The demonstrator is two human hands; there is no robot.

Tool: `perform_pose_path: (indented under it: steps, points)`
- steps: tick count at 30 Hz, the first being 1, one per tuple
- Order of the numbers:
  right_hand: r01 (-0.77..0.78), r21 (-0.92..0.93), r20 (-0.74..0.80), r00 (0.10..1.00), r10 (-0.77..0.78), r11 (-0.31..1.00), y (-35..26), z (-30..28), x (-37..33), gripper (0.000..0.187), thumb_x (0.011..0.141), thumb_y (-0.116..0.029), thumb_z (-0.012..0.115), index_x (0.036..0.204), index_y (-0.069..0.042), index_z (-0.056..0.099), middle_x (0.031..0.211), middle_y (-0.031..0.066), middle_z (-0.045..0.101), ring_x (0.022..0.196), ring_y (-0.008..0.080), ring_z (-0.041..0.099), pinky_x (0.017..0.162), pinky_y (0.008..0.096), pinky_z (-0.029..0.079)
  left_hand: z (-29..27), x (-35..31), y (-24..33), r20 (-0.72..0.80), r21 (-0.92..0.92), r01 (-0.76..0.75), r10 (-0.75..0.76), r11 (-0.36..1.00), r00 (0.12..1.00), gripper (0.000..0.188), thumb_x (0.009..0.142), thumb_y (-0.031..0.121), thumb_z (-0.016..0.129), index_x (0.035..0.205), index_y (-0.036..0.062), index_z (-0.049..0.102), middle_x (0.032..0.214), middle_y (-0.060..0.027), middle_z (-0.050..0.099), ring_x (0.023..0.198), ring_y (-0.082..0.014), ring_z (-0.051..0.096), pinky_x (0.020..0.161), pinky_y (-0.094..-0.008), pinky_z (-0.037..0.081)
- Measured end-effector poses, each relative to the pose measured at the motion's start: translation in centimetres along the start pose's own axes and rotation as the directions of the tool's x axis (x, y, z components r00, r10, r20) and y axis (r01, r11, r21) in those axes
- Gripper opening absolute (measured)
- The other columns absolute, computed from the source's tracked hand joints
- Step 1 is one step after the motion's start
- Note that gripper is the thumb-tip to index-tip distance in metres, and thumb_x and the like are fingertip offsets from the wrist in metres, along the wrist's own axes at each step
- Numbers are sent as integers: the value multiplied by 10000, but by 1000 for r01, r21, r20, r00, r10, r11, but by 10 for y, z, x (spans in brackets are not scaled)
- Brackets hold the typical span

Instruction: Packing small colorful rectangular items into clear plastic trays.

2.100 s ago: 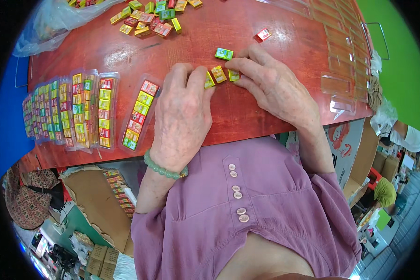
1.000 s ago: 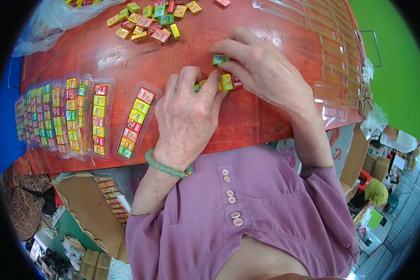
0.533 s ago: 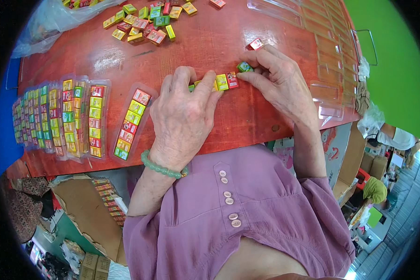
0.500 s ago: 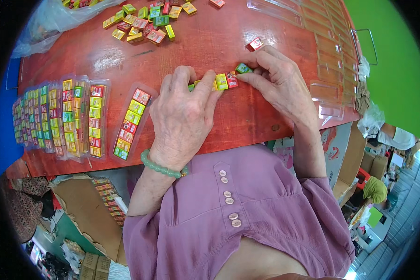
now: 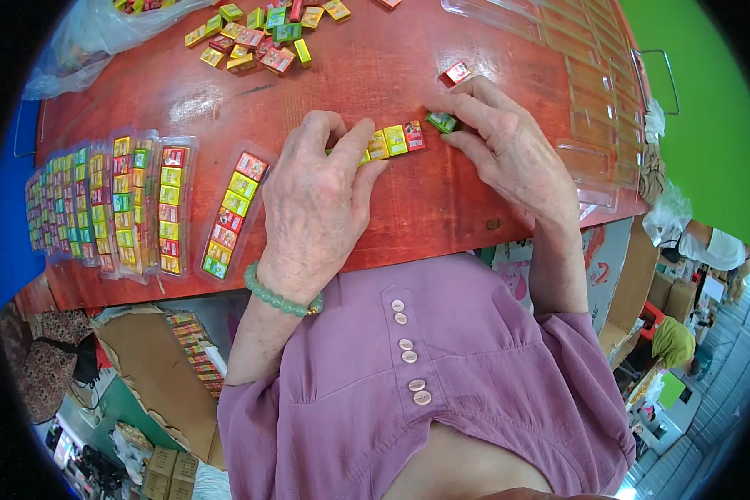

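Observation:
A short row of tiny printed boxes [image 5: 396,141], yellow ones with a red one at the right end, lies on the reddish wooden table. My left hand [image 5: 321,187] is closed over its left end, thumb and index finger along the sides, hiding part of the row. Just right of the red end, my right hand [image 5: 512,142] pinches a tiny green box [image 5: 442,122] between thumb and fingers, with a small gap to the row. Beyond these fingers lies a single red-and-white box [image 5: 455,74]. A filled clear plastic strip tray [image 5: 234,208] rests left of my left hand.
Several more filled strip trays [image 5: 172,208] stand side by side at the left. A loose heap of little boxes [image 5: 262,37] lies at the far side, near a clear plastic bag [image 5: 92,50]. Clear plastic trays [image 5: 587,83] cover the right part of the table [image 5: 375,75].
My left hand has shifted slightly left, uncovering more of the row. The green box has turned in my right fingers and moved a little rightward.

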State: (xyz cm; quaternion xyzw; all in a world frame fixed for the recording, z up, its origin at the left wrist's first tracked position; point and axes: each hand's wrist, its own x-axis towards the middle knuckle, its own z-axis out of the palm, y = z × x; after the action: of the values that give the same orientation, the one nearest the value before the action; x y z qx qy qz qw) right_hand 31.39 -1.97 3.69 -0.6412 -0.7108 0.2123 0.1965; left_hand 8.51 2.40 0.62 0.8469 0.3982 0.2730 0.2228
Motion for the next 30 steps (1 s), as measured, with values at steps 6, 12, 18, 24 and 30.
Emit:
perform_pose_path:
  steps: [6,12,18,24,30]
  points:
    - [31,62,-20,999,-30,998,-9,1,-3,323,874,-59,749,1186,-25,674,1155,145,635,1024,317,670,869,380,547,-3,-2,1,4,-7,5,-5,1000,1000,363,792,77,813,1133,28,696,1004,-102,578,909,-300,631,746,-423,544]
    - [290,72,-70,956,-285,954,-23,19,10,338,827,-100,790,1146,-44,692,1221,129,621,1112,326,615,931,413,521,-9,-5,-1,3,1,17,-17,1000,1000,357,787,43,805,1117,-5,678,1027,-133,596,928,-329,636,761,-436,540]
    - [289,48,-30,957,-288,956,-26,25,17,344,812,-135,800,1128,-47,699,1233,128,624,1145,324,589,973,428,488,-14,-10,-2,5,2,26,-27,1000,1000,356,791,24,792,1123,-14,667,1049,-150,596,952,-346,636,787,-439,542]
    - [321,43,-42,947,-320,946,-31,35,24,346,813,-160,801,1122,-40,702,1218,124,630,1130,325,592,976,436,486,-18,-11,-1,35,16,43,-44,999,998,366,801,0,764,1149,-21,650,1078,-159,586,973,-353,629,810,-445,538]
    - [321,52,-5,947,-321,946,-30,36,25,334,818,-163,796,1111,-33,702,1195,116,638,1128,328,593,983,439,485,-23,-11,2,77,15,46,-47,999,996,379,810,-21,742,1172,-25,631,1097,-171,569,998,-371,606,840,-460,524]
